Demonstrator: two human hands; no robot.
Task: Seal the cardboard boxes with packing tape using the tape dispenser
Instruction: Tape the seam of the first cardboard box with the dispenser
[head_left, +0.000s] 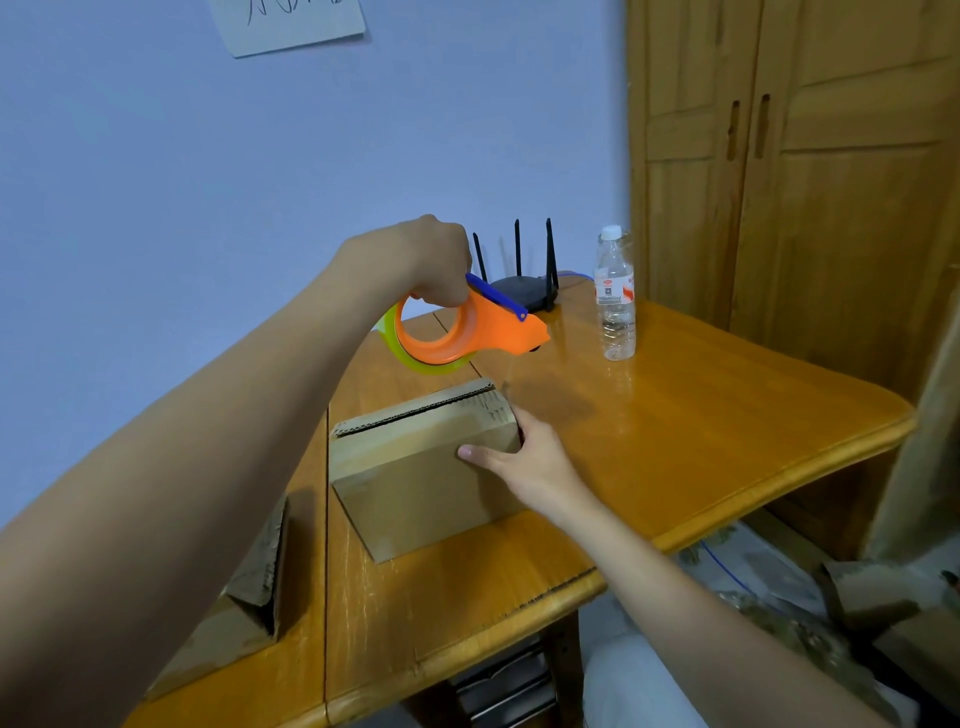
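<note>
Item 1: orange plastic tape dispenser (470, 332) with blue blade lever, carrying a roll of clear yellowish packing tape (410, 358). Held aloft in the left hand (431, 265), whose grip is closed round the handle. Nose points toward the counter's far right.

Item 2: small brown corrugated cardboard box (421, 467), matte, fluted flap edge exposed along the top. Sits toward the counter's left side, between the near and far edges. Long axis runs roughly left to right. Right hand (519, 457) steadies its right end, fingers wrapped round the corner.

Key relation: box lies directly below and slightly nearer than the dispenser, apart from it; judged, the dispenser must descend onto the top seam.

Item 3: glossy honey-coloured wooden counter (701, 415).

Item 4: second cardboard box (244, 597), near left corner, largely hidden behind the left forearm.
</note>
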